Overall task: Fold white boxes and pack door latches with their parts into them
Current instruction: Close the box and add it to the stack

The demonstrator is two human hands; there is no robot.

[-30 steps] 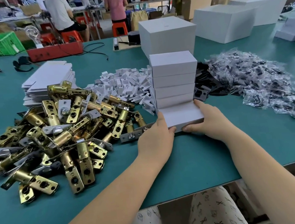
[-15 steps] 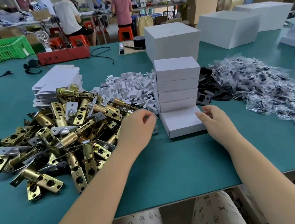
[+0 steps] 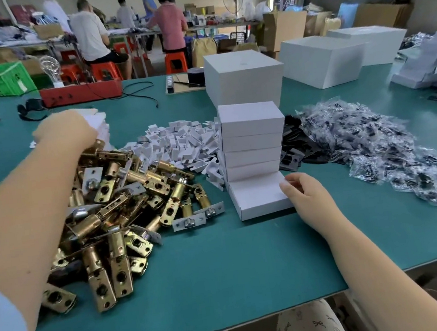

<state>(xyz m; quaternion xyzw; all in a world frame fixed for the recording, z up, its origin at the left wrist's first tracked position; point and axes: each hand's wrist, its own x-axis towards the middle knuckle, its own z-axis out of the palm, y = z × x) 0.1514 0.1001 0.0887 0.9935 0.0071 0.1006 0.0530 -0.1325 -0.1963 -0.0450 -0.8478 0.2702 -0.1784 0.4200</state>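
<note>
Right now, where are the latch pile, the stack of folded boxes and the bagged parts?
latch pile (image 3: 123, 200), head view, middle of the heap
stack of folded boxes (image 3: 253, 142), head view, front face
bagged parts (image 3: 372, 142), head view, middle of the heap

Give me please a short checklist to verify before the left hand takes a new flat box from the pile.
1. Left hand has reached the flat box blanks: ok.
2. Its grip on one blank only: cannot tell, fingers hidden.
3. Right hand is beside the front packed box: ok.
4. Stack of four boxes stands straight: ok.
5. Latch pile within reach: ok.
6. Free table space for folding: ok.
</note>
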